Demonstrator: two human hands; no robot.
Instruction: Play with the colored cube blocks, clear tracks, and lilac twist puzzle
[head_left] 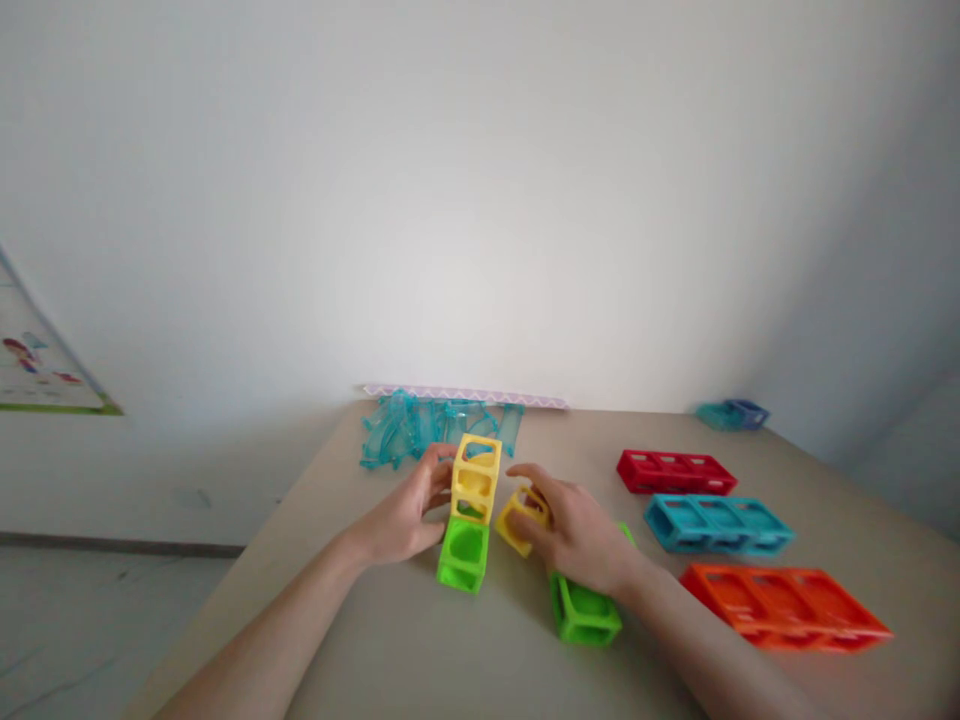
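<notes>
My left hand [401, 512] is closed on a joined piece of hollow cube blocks from its left side. The upper part of this piece is yellow [475, 478], and a green cube block [463, 570] forms its lower end. My right hand [585, 525] pinches a separate yellow cube block [511, 535] between thumb and fingers, just right of the joined piece and apart from it. Beneath my right hand and wrist lies another green block [589, 632], partly hidden by the hand.
Three-cube rows in red [675, 472], teal [718, 525] and orange [787, 605] lie on the table's right. Clear teal curved pieces [412, 430] are heaped by a pale purple strip [465, 395] along the wall. Small blue pieces [735, 414] sit in the far right corner.
</notes>
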